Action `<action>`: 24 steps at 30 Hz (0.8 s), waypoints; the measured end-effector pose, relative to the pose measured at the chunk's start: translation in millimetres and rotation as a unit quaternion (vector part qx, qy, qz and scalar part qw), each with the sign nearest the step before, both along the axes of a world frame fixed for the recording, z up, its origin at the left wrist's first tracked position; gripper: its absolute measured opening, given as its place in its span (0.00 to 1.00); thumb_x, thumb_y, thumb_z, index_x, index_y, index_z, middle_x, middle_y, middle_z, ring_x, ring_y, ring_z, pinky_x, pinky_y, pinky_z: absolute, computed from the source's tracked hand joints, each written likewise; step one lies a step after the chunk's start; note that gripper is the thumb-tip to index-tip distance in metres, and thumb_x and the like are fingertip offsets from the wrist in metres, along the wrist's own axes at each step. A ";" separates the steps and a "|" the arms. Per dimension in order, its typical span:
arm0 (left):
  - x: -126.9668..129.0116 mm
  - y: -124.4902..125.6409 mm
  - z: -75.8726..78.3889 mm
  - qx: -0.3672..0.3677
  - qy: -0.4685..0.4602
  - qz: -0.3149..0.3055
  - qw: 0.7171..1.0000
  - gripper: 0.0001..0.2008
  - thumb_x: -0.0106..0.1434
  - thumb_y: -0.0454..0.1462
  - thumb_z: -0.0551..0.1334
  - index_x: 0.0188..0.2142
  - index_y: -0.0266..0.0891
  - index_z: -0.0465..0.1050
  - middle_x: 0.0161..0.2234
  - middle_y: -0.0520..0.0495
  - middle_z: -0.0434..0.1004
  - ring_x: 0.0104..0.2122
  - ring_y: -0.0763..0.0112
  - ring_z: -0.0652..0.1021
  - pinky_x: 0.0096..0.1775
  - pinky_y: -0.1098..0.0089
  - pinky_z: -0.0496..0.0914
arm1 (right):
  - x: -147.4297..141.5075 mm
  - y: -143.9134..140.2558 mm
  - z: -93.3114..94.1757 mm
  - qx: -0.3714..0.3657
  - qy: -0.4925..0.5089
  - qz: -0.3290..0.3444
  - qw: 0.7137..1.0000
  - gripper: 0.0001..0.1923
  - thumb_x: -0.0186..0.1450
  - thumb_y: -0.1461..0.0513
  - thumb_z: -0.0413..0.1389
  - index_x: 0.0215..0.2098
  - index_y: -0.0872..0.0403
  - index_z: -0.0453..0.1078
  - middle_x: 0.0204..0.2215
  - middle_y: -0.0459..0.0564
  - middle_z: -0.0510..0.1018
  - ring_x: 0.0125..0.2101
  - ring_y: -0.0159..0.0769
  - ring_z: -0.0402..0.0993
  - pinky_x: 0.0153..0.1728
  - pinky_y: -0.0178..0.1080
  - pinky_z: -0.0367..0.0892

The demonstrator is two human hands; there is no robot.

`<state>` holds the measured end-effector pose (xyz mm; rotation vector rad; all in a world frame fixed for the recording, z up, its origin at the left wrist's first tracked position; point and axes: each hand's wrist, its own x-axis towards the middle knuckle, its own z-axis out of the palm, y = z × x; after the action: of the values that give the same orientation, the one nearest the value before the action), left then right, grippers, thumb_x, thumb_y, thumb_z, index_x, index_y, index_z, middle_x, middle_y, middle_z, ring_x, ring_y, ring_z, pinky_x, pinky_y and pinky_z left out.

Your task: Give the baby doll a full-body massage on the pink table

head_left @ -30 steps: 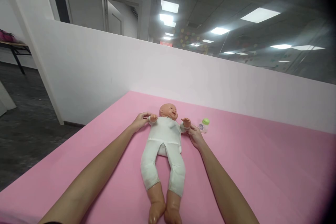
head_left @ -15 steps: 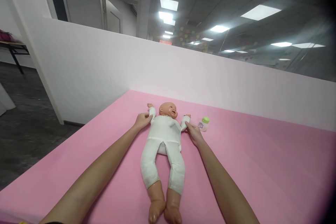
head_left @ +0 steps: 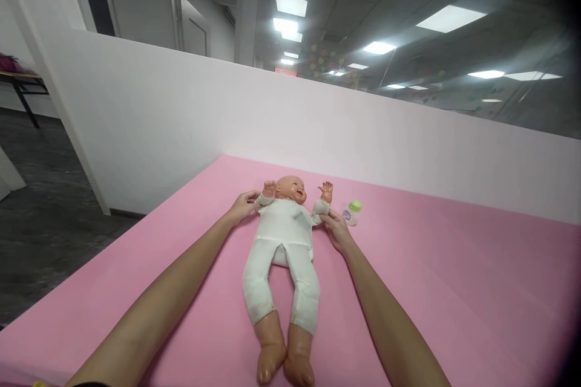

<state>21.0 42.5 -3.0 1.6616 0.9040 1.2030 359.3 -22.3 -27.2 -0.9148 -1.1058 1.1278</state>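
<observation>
Nearest you, two smooth, glossy plastic feet [head_left: 271, 363], then two soft white cloth legs [head_left: 305, 296]: that's one doll [head_left: 284, 224], flat on its back on the smooth pink tabletop [head_left: 431, 290]. Both your hands are on it: left hand [head_left: 244, 207] grasping the left-side sleeve [head_left: 264, 199], right hand [head_left: 336, 231] pinching the right-side sleeve [head_left: 320, 208]. Just to the right, one small, rounded, translucent bottle [head_left: 351, 215], green cap [head_left: 355, 205] on, contents unclear. Farther, one plain white partition [head_left: 363, 139].
</observation>
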 end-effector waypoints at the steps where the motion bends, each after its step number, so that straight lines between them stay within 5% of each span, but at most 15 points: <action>1: -1.3 1.0 -0.9 -0.005 -0.002 -0.013 1.000 0.21 0.53 0.44 0.72 0.46 0.39 0.81 0.48 0.41 0.83 0.48 0.55 0.80 0.47 0.61 0.73 | 0.3 -0.6 0.3 0.002 -0.001 0.009 1.000 0.20 0.50 0.54 0.73 0.40 0.50 0.82 0.40 0.49 0.84 0.43 0.44 0.76 0.46 0.44 0.70; 8: -4.2 4.8 -4.6 -0.024 -0.020 -0.043 0.999 0.22 0.54 0.46 0.74 0.47 0.39 0.82 0.50 0.38 0.83 0.50 0.51 0.79 0.50 0.56 0.71 | 0.8 -2.5 1.5 0.011 -0.006 0.040 0.999 0.18 0.52 0.55 0.71 0.41 0.49 0.83 0.49 0.51 0.83 0.50 0.49 0.76 0.50 0.46 0.69; 14: -0.1 0.8 -1.0 -0.027 -0.056 -0.017 0.998 0.28 0.52 0.49 0.75 0.49 0.38 0.82 0.52 0.39 0.83 0.51 0.52 0.79 0.53 0.58 0.69 | 0.4 1.3 -1.8 0.003 0.007 0.010 1.000 0.14 0.55 0.57 0.69 0.39 0.50 0.81 0.37 0.47 0.83 0.39 0.40 0.75 0.42 0.41 0.69; 24: 0.4 5.0 -1.2 -0.043 0.071 0.097 0.992 0.24 0.54 0.57 0.70 0.25 0.38 0.76 0.26 0.49 0.76 0.28 0.67 0.71 0.33 0.68 0.61 | 2.8 17.3 -14.7 -0.055 -0.018 -0.077 0.995 0.21 0.53 0.47 0.73 0.25 0.54 0.77 0.23 0.47 0.78 0.25 0.33 0.68 0.31 0.38 0.64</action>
<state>21.4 47.5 -4.3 1.6339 1.2134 1.1665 362.1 -5.0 -41.9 -1.0917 -0.9916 1.0563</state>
